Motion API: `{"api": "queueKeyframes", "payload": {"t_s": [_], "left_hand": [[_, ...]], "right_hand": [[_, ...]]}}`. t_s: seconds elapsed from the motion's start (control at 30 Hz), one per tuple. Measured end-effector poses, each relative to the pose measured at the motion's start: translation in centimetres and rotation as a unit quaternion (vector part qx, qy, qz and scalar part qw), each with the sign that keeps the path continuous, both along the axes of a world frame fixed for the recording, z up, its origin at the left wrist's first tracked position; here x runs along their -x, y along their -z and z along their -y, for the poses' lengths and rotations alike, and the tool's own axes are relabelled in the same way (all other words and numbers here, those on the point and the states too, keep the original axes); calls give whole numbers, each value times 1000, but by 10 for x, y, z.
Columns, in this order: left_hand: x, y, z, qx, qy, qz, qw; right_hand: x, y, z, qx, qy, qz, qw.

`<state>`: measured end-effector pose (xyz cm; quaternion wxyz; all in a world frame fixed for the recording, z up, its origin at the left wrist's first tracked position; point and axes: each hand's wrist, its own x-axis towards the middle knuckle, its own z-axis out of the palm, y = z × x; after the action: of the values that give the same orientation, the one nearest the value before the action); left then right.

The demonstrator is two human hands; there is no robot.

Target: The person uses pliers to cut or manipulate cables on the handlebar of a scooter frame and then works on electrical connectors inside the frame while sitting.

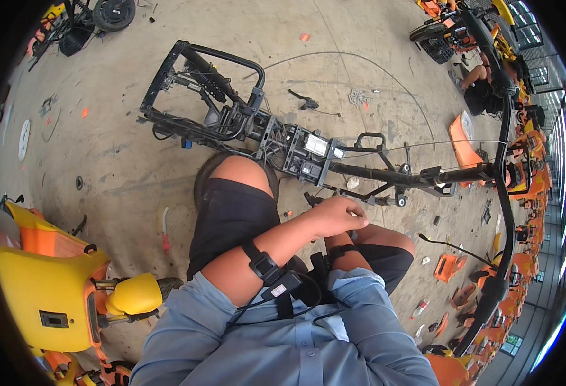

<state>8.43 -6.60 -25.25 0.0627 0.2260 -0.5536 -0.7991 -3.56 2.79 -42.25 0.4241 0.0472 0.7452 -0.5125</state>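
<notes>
My left hand [339, 215] reaches across my body to the right, above my knees. Its fingers are curled together, and whatever may be in them does not show. My right hand lies under the left wrist and is mostly hidden; only the right forearm [341, 244] shows clearly. Just beyond my hands lies a stripped black scooter frame [257, 132], with its rear rack at the left and its long handlebar [503, 212] at the right. Wires and a boxy unit with a white label [315, 145] sit in the frame's middle. Neither hand visibly touches the frame.
A yellow scooter body [51, 296] stands close at my left. On the concrete floor lie a black brake lever [304, 100], a long thin cable [386, 74] and an orange panel [464, 145]. Another person [478, 87] sits at the far right, near rows of orange scooters.
</notes>
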Motion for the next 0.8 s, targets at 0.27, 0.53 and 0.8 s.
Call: {"api": "queueKeyframes", "payload": {"t_s": [0.27,0.53,0.8], "left_hand": [[-5,3,18,42,-9,22,999],[-12,3,13,81,12,28,996],[-46,-19,53,-66,-405,-12,912]], "right_hand": [[-11,13,7,-16,4,34,999],[-11,10,15,13,-8,56,998],[-8,-102,29,110,35,101,988]]}}
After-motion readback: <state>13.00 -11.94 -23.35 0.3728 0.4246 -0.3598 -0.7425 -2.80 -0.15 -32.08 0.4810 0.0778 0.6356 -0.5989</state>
